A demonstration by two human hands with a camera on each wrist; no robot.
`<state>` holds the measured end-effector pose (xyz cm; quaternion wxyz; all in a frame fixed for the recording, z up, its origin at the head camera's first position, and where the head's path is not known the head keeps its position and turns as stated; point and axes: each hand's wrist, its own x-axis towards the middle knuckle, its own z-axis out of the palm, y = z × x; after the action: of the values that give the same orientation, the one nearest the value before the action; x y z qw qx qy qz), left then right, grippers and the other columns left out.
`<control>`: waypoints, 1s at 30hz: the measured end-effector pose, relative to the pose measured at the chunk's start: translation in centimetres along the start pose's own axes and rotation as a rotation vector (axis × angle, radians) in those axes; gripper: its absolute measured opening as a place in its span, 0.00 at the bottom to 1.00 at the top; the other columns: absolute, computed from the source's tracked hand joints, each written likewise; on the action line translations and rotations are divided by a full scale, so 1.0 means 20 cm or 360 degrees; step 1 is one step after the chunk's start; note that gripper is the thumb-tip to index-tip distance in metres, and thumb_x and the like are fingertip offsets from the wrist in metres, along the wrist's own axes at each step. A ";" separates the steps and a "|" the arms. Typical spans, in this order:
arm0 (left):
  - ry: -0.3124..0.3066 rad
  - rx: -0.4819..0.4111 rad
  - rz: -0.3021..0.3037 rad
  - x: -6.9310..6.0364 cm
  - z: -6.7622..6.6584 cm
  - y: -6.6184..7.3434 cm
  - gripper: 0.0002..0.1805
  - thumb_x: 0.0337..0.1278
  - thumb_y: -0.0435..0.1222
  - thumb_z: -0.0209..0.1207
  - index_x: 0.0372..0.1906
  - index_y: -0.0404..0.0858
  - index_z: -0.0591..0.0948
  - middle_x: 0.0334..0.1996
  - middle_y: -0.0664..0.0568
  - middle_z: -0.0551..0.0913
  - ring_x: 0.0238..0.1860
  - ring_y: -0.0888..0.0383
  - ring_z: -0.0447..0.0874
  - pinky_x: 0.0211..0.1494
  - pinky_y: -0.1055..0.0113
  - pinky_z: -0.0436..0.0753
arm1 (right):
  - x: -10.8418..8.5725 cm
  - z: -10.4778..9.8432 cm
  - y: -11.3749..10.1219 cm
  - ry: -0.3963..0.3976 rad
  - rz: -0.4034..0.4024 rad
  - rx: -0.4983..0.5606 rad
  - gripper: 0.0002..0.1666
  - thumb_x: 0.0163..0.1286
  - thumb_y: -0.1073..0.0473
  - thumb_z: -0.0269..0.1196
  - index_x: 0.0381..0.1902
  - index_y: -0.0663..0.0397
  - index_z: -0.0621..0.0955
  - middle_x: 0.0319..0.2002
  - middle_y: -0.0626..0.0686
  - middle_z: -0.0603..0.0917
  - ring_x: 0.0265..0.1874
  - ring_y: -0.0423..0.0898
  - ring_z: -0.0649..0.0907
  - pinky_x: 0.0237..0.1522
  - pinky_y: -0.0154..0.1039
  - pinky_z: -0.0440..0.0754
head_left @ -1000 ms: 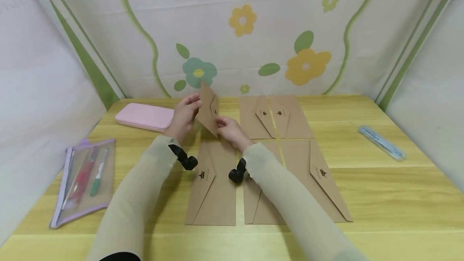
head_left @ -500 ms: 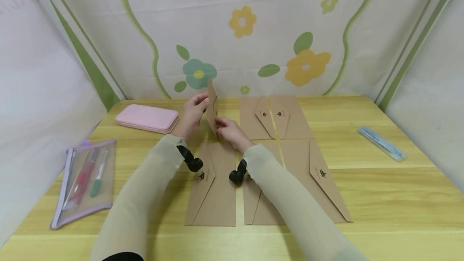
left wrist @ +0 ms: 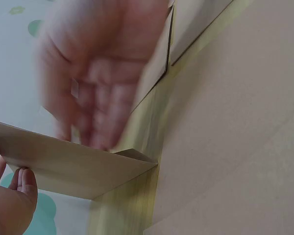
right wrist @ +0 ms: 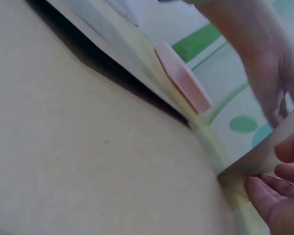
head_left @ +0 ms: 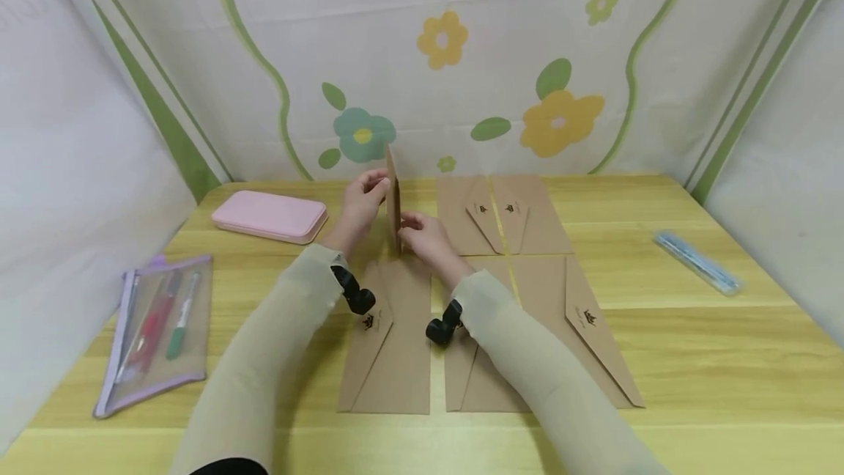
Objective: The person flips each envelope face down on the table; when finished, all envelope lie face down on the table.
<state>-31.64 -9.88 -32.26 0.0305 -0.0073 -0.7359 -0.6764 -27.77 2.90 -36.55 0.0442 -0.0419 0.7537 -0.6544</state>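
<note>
A brown kraft envelope [head_left: 393, 200] stands on edge at the back left of the table, seen almost edge-on in the head view. My left hand [head_left: 363, 201] pinches its far upper part. On the envelope's other side my right hand [head_left: 428, 237] has its curled fingers and thumb at the near edge. In the left wrist view a small flap tip [left wrist: 134, 155] sticks out beyond that envelope. The right hand [left wrist: 95, 73] is blurred there, its fingertips hidden behind the paper. Right in front lies another kraft envelope [head_left: 402, 343] with a crown print on its flap.
More kraft envelopes lie flat, two at the back [head_left: 455, 222] and others at the front [head_left: 541, 314], one partly under the right sleeve. A pink case [head_left: 270, 215] and a lilac-edged zip pouch [head_left: 150, 328] with pens lie left. A blue slim pack [head_left: 697, 262] lies right.
The left hand has moved right, turning the standing envelope until it is nearly edge-on to the head camera. The right hand has shifted slightly to the right.
</note>
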 end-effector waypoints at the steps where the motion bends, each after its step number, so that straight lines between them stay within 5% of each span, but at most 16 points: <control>1: 0.0006 -0.0021 -0.0003 0.00 0.00 0.00 0.20 0.64 0.35 0.52 0.60 0.34 0.71 0.56 0.43 0.74 0.56 0.53 0.71 0.61 0.63 0.71 | -0.01 0.00 -0.01 0.0037 -0.0038 -0.0023 0.23 0.64 0.65 0.55 0.58 0.62 0.73 0.54 0.59 0.78 0.51 0.49 0.78 0.50 0.39 0.78; 10: -0.0011 -0.0024 0.0025 -0.01 0.02 0.01 0.19 0.65 0.37 0.52 0.59 0.38 0.73 0.58 0.44 0.73 0.58 0.53 0.69 0.62 0.60 0.69 | -0.10 0.02 -0.10 0.0252 -0.0559 -0.0047 0.18 0.62 0.58 0.63 0.47 0.65 0.78 0.45 0.59 0.82 0.44 0.49 0.82 0.47 0.39 0.80; 24: -0.0020 -0.0137 -0.0077 -0.01 0.03 0.02 0.19 0.65 0.36 0.51 0.59 0.37 0.72 0.57 0.44 0.72 0.57 0.51 0.71 0.60 0.56 0.73 | -0.11 0.05 -0.06 0.0399 -0.1007 -0.0593 0.05 0.59 0.66 0.63 0.34 0.62 0.79 0.33 0.56 0.83 0.34 0.48 0.82 0.37 0.45 0.82; 30: -0.0018 -0.0147 -0.0078 -0.03 0.03 0.03 0.20 0.64 0.36 0.52 0.60 0.37 0.72 0.58 0.44 0.72 0.57 0.51 0.71 0.60 0.56 0.73 | -0.12 0.05 -0.07 0.0435 -0.1044 -0.0712 0.04 0.59 0.66 0.62 0.33 0.62 0.78 0.31 0.54 0.83 0.31 0.46 0.82 0.33 0.38 0.82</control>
<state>-31.10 -9.16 -31.82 0.0095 0.0055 -0.7040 -0.7101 -25.27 1.95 -35.31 -0.2772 -0.2011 0.8227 -0.4537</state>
